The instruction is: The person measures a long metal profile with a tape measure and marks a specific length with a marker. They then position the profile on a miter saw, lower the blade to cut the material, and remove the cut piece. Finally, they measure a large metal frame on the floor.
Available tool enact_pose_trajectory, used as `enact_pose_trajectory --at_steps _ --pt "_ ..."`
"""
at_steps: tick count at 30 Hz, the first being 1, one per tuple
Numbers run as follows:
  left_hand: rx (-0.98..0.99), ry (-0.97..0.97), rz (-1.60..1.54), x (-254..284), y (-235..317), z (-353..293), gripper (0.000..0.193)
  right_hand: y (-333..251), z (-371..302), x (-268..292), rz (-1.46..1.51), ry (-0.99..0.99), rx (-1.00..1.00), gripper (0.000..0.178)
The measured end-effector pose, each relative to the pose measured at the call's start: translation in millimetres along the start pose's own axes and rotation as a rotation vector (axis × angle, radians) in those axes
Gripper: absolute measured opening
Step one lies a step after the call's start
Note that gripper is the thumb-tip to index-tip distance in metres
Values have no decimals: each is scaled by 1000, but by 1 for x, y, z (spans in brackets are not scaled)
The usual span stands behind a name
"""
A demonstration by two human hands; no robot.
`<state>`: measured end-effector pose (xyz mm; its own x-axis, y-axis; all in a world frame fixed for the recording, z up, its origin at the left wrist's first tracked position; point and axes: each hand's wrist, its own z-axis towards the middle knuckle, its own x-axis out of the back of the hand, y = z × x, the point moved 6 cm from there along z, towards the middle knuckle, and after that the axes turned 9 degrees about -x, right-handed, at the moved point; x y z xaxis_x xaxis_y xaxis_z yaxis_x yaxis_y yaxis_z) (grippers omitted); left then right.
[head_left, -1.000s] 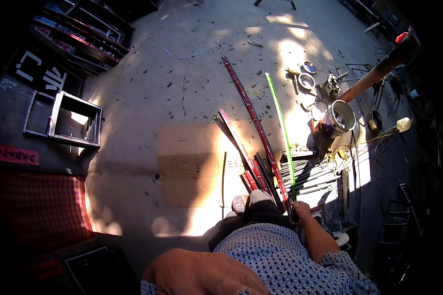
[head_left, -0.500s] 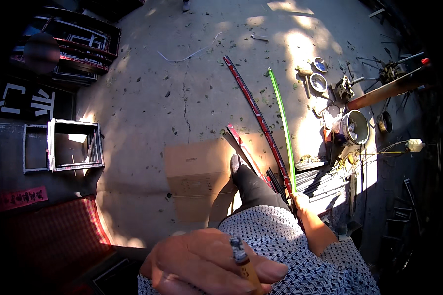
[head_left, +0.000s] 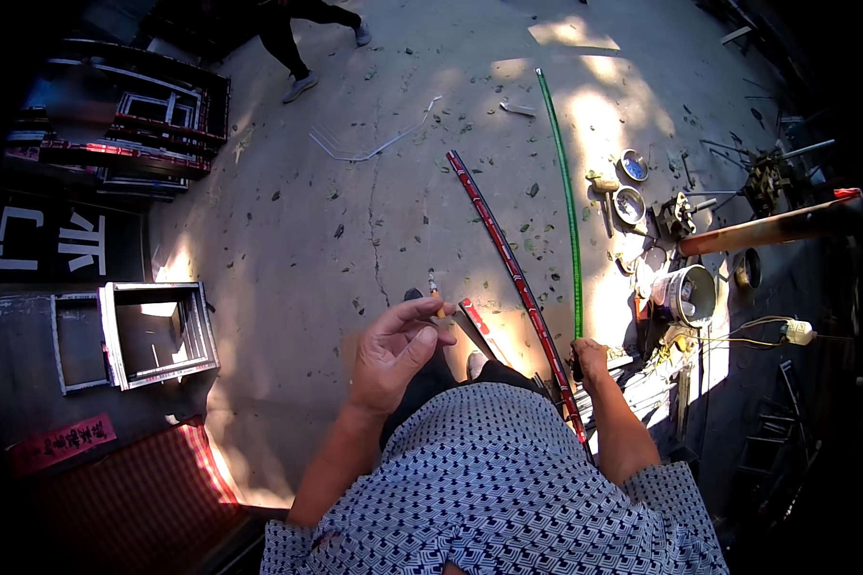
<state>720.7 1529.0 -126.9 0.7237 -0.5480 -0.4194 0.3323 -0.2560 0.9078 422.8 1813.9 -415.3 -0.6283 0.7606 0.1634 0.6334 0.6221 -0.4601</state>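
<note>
My left hand (head_left: 396,350) is raised in front of my body, with a lit cigarette (head_left: 436,293) pinched between its fingers. On the right, my right hand (head_left: 590,358) is closed round the near end of a long green tape measure (head_left: 569,211). Its blade runs out ahead over the floor; my fingers partly hide the dark case. Just left of it, a long red and dark profile bar (head_left: 508,251) slants from near my right side toward the far floor. A shorter red and white strip (head_left: 479,324) lies beside my feet.
Stacked frames (head_left: 158,335) stand at the left, above a red checked cloth (head_left: 149,484). To the right are a bucket (head_left: 686,295), small bowls (head_left: 630,205), a mallet (head_left: 605,192) and a rusty pole (head_left: 758,230). A person's legs (head_left: 283,48) are at the far left.
My left hand has moved away from the camera with the cigarette. The tape measure's far end now reaches farther out, and I stand more upright. Another person's legs have come into view.
</note>
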Motion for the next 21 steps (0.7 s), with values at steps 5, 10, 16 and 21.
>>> enact_pose_trajectory --at_steps 5,10,16,21 --pt "242 130 142 97 -55 78 28 -14 23 -44 58 98 -50 20" --pt "325 -21 415 175 -54 202 25 -14 45 -124 199 152 -209 18" --pt "231 -118 639 214 -2 366 22 -125 62 -233 285 120 -156 15" --pt "99 -74 597 242 13 488 21 -245 95 -287 232 176 -69 11"
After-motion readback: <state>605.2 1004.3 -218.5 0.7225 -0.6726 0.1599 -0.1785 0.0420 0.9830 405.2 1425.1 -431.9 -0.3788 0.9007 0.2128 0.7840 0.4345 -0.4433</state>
